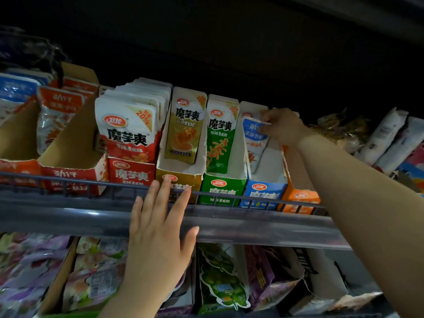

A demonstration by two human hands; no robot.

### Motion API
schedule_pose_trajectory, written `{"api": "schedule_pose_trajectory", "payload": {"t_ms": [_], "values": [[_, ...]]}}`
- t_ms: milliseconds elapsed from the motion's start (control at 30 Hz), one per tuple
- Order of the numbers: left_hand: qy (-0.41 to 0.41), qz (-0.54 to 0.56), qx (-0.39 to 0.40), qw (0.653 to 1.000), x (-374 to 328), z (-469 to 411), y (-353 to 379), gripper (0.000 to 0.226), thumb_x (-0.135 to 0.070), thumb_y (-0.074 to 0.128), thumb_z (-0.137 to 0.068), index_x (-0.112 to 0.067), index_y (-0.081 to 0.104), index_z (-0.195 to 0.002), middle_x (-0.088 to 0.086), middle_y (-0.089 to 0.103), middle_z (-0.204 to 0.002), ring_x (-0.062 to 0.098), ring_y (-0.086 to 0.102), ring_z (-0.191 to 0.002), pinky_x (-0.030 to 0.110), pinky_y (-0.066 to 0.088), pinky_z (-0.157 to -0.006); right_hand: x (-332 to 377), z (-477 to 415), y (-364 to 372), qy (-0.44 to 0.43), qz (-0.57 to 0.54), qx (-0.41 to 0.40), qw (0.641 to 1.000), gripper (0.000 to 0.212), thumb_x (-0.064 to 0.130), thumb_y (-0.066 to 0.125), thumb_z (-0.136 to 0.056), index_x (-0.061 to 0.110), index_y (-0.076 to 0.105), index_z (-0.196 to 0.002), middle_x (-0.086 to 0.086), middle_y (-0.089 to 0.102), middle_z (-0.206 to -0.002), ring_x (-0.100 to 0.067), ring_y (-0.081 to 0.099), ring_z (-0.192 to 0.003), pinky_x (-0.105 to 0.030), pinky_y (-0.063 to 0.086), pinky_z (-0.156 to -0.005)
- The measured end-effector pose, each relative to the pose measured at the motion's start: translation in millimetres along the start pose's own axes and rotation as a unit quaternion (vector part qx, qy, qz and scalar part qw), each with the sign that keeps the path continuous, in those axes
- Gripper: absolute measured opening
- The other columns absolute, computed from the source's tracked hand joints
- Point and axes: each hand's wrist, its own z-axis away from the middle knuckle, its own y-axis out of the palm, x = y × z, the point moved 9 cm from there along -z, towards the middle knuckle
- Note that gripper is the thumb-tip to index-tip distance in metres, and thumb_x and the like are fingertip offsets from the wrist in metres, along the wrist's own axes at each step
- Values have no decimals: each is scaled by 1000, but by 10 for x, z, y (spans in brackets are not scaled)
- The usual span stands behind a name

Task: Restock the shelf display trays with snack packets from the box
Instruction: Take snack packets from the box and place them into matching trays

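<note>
My right hand (281, 127) reaches up into the blue display tray (263, 191) and pinches the top of a blue-and-white snack packet (254, 138) that stands inside it. My left hand (160, 226) is flat, fingers straight, against the grey shelf rail (68, 205), with its fingertips near the yellow tray (181, 177). The red tray (132, 173) is packed with red-and-white packets (128, 129). The yellow tray holds a yellow packet (184, 129), and the green tray (220, 189) a green one (219, 138). No supply box is in view.
An orange tray (298, 198) stands right of the blue one. Cardboard trays with orange and blue packets (57, 115) fill the left of the shelf. White wrapped packs (387, 138) lie at far right. The shelf below holds purple and green snack bags (220, 276).
</note>
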Motion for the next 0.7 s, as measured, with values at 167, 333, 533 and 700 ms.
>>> {"api": "schedule_pose_trajectory", "payload": {"t_ms": [167,333,533,700], "values": [[6,-10,-17,1000,-16,9,-27,56,-49,31,-83,-20,38,-131,8,27,-142,25,24,-130,32,0,-108,172,153,-416,-20,-128,-75,989,23,11,57,-88,3,59,-110,-10,60,-104,-10,54,-74,-11,43,-59],[-14,3,-49,999,137,30,-215,54,-44,36,-80,-21,40,-129,8,39,-138,21,27,-126,39,18,-111,710,395,-875,-46,-145,-174,973,27,17,54,-91,10,54,-117,-1,52,-99,-10,50,-87,-11,37,-46],[-104,26,-98,989,866,66,-695,49,-37,44,-83,-14,43,-127,19,48,-133,27,29,-124,54,18,-96,1675,629,-1028,-147,-153,-191,958,29,22,54,-90,15,53,-118,5,54,-104,-2,52,-89,-7,39,-48],[-216,39,-83,972,1687,202,-934,58,-20,61,-84,-8,40,-137,17,28,-147,36,27,-135,49,16,-110,2507,642,-605,-200,-193,-91,956,14,22,59,-87,23,51,-98,13,55,-86,7,53,-68,-3,42,-45]]}}
